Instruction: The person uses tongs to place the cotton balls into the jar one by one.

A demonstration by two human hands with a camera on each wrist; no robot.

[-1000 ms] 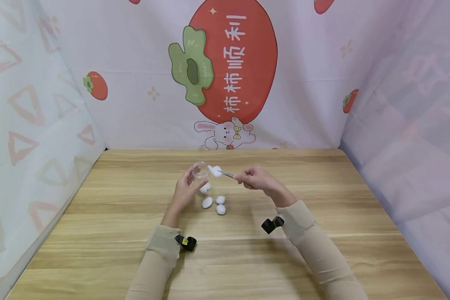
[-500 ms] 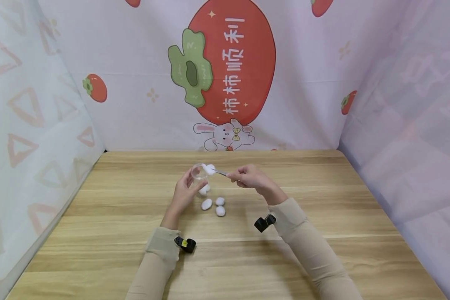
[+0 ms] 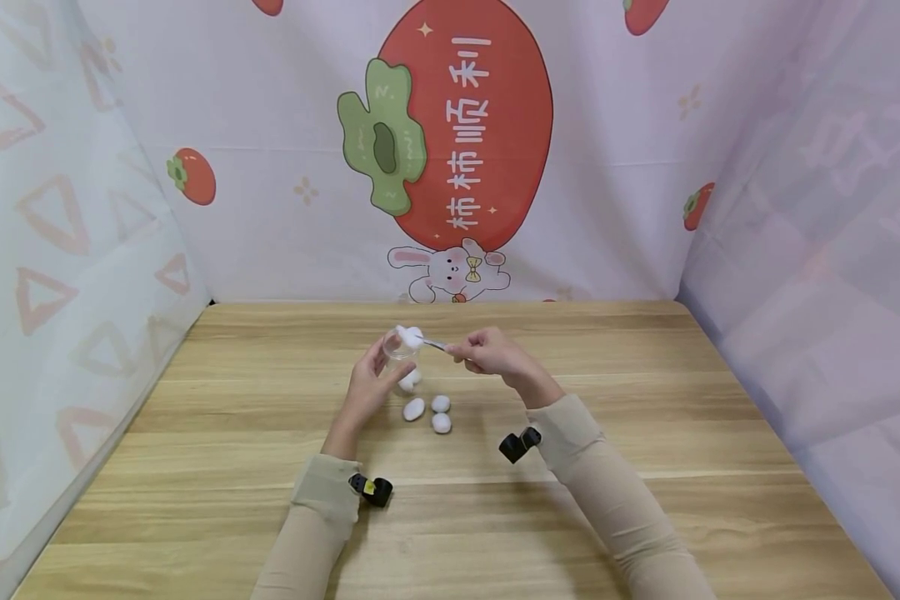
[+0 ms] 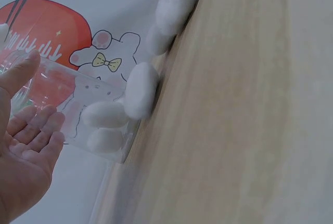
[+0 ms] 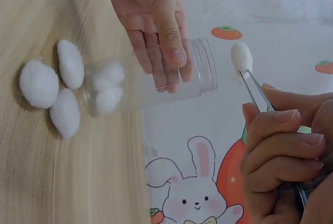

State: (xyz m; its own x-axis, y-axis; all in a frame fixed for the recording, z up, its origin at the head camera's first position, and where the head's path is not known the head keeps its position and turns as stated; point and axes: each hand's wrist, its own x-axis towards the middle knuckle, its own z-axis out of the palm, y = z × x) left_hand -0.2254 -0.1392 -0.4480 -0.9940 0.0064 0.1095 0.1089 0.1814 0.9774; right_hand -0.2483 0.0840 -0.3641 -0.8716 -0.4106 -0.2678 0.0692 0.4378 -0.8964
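Note:
My left hand (image 3: 369,385) holds a clear jar (image 5: 151,97) upright on the wooden table, thumb on one side and fingers on the other. A couple of cotton balls (image 5: 108,100) lie at the jar's bottom. With its thumb and fingers my right hand (image 3: 491,352) pinches metal tweezers (image 5: 253,90). Their tips grip another cotton ball (image 5: 241,56), which in the right wrist view is just beyond the jar's open mouth. Three loose cotton balls (image 5: 39,83) rest on the table beside the jar's base.
The wooden table (image 3: 450,517) ends at a printed cloth backdrop (image 3: 270,225) behind the jar. Cloth walls stand on the left and right sides. A small black camera (image 3: 377,490) sits on the left wrist, and another black camera (image 3: 514,447) on the right.
My right hand has moved left with the tweezers, bringing the gripped cotton ball from beside the jar's rim to over its mouth. The left hand and jar have stayed nearly still.

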